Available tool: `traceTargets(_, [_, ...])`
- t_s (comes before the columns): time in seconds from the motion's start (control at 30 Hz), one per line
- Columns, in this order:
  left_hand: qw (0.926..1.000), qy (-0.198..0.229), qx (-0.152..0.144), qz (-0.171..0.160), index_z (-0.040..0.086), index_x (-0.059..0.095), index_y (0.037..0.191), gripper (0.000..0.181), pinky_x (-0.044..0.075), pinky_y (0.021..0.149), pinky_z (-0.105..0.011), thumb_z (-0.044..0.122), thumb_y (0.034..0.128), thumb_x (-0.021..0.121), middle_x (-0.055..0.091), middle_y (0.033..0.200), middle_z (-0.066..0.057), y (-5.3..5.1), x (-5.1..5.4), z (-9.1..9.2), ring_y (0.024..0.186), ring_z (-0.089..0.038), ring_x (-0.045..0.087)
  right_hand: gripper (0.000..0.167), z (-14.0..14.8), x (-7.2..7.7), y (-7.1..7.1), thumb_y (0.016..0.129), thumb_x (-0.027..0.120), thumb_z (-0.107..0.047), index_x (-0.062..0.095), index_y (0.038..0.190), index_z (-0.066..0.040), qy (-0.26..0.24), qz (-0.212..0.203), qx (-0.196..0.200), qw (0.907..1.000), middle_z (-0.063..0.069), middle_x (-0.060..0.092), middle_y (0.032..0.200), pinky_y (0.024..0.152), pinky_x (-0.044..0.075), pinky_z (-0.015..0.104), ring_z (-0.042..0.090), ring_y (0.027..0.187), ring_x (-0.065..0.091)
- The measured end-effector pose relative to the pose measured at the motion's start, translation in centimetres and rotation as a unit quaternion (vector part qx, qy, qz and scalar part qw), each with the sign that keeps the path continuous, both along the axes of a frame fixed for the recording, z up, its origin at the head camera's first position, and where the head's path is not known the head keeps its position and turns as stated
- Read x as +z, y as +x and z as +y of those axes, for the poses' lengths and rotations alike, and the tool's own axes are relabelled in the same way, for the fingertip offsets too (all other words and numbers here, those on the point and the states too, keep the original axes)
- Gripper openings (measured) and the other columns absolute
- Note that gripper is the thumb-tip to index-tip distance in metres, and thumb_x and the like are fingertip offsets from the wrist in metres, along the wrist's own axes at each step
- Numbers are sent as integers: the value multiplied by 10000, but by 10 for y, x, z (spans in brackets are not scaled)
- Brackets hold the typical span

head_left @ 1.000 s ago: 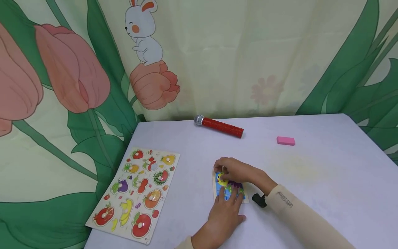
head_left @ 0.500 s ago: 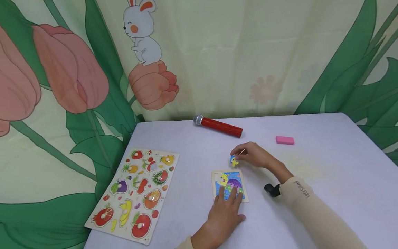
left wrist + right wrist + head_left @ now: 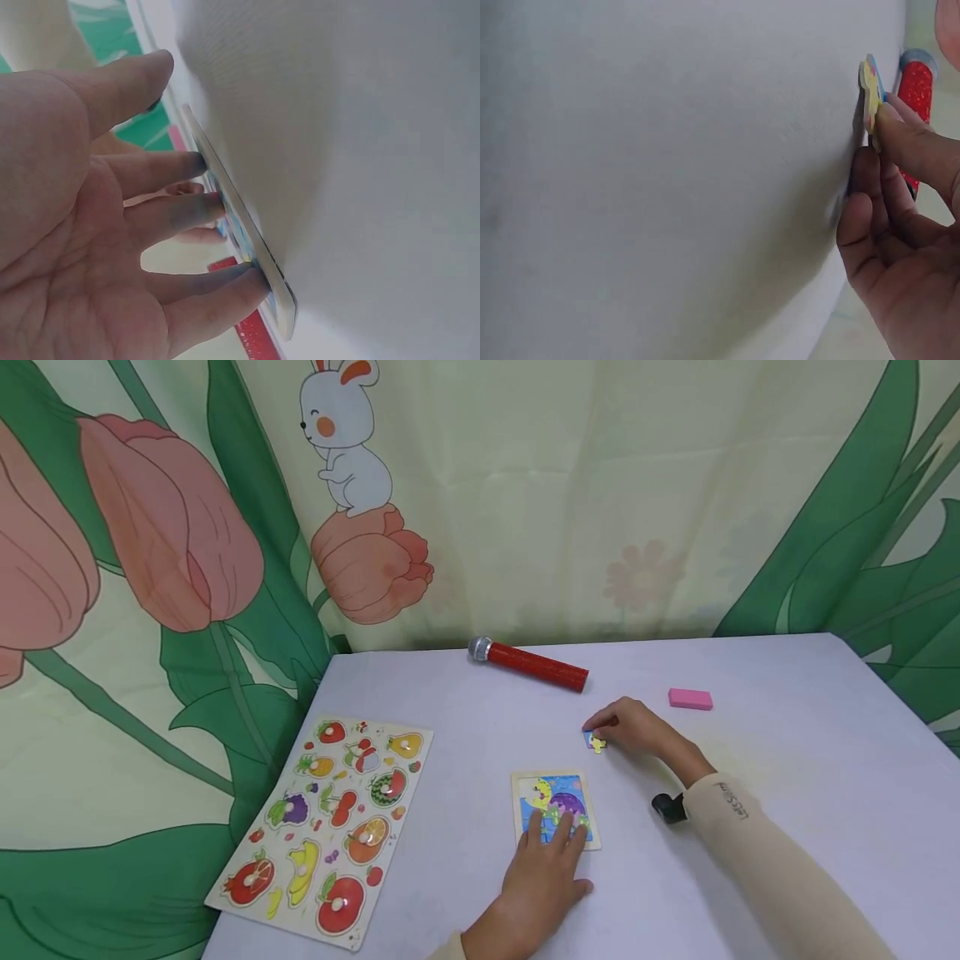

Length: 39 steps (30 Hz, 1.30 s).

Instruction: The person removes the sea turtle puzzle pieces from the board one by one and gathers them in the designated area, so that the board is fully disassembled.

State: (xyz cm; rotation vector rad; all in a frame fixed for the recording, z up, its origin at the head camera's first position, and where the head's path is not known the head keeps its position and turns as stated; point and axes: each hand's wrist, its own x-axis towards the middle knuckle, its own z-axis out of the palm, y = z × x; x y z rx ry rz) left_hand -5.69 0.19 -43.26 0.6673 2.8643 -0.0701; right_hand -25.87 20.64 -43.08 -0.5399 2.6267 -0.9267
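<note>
A small wooden jigsaw puzzle (image 3: 573, 783) with a blue, yellow and purple picture lies in its pale frame at the middle front of the table. The straight, spread fingers of my left hand (image 3: 536, 885) rest on its near part; in the left wrist view, fingertips of the left hand (image 3: 90, 240) touch the board's face. Beyond the puzzle to the right, my right hand (image 3: 637, 728) pinches a blue and yellow puzzle piece (image 3: 597, 742) at table level. The right wrist view has this puzzle piece (image 3: 870, 94) on edge between thumb and fingers.
A large fruit peg board (image 3: 330, 835) lies on the left. Near the back edge is a red microphone (image 3: 536, 667), with a pink block (image 3: 690, 698) farther right. A black device (image 3: 667, 808) sits at my right wrist. A printed curtain (image 3: 525, 527) hangs behind the table.
My right hand has lifted the puzzle piece off the puzzle and carried it away and to the right, down to the table. The left hand has stayed on the puzzle.
</note>
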Motion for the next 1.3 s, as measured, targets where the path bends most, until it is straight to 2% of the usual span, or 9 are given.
traceTargets(0.17, [9999, 49, 25, -97, 281, 464, 1542, 662, 430, 1099, -390, 565, 966, 625, 390, 1614, 60, 0, 0, 0, 1449, -360, 386, 179, -3, -3, 4, 958, 691, 5, 790, 1107, -10, 141, 270, -121, 9995, 159, 740, 1104, 962, 504, 515, 363, 1102, 620])
traceTargets(0.43, [10000, -40, 18, -30, 285, 470, 1535, 670, 434, 1092, -379, 577, 954, 632, 399, 1606, 66, -2, 0, -1, 1440, -355, 397, 185, -15, 0, 12, 929, 733, -7, 788, 1106, -17, 660, 744, -193, 9949, 113, 719, 1056, 895, 553, 464, 315, 1019, 659])
traceTargets(0.5, [10000, -3, 33, -56, 289, 473, 1534, 670, 435, 1092, -380, 576, 951, 638, 402, 1605, 68, -2, 0, 0, 1440, -356, 398, 183, -21, 1, 17, 919, 753, -14, 799, 1092, -46, 712, 955, -9, 9929, 72, 723, 1024, 890, 559, 444, 285, 1004, 671])
traceTargets(0.6, [9998, 64, 95, -171, 298, 468, 1537, 671, 428, 1100, -383, 575, 950, 642, 395, 1609, 74, -2, 0, 0, 1448, -352, 387, 174, -32, 4, 28, 912, 766, -29, 808, 1073, -80, 465, 1109, 745, 9899, 12, 725, 992, 871, 572, 395, 227, 960, 681])
traceTargets(0.7, [9995, 117, 149, -267, 299, 462, 1543, 671, 424, 1105, -390, 569, 955, 642, 390, 1613, 73, -3, -1, 1, 1456, -352, 378, 200, -44, 7, 39, 919, 767, -54, 803, 1108, -106, 115, 807, 1586, 9840, -34, 710, 1014, 848, 571, 316, 146, 920, 668])
traceTargets(0.8, [9995, 82, 125, -279, 304, 453, 1549, 673, 429, 1101, -391, 572, 959, 635, 385, 1616, 75, -4, -2, 0, 1461, -350, 374, 269, -53, 10, 47, 932, 757, -65, 780, 1191, -132, 71, 360, 2033, 9784, -50, 674, 1059, 823, 553, 252, 93, 891, 632])
traceTargets(0.93, [9996, 47, 68, -256, 307, 450, 1551, 679, 439, 1092, -389, 577, 957, 635, 385, 1615, 76, -4, -4, 1, 1460, -349, 376, 302, -56, 8, 53, 936, 743, -35, 775, 1205, -170, 255, 196, 2191, 9752, -39, 618, 1092, 841, 542, 257, 98, 894, 597])
traceTargets(1.13, [9995, -25, 86, -317, 308, 449, 1552, 681, 434, 1096, -396, 578, 955, 635, 382, 1615, 80, -5, -3, 1, 1459, -344, 380, 263, -58, 5, 55, 939, 744, -46, 766, 1164, -179, 263, 419, 2309, 9717, -33, 595, 1140, 923, 540, 330, 142, 973, 599])
traceTargets(1.3, [9996, -18, 82, -279, 305, 445, 1553, 679, 439, 1092, -396, 572, 958, 636, 382, 1616, 75, -5, -2, 1, 1462, -344, 375, 286, -60, 6, 57, 921, 761, -36, 750, 1163, -188, 364, 601, 2292, 9708, -59, 616, 1110, 898, 539, 319, 135, 953, 582])
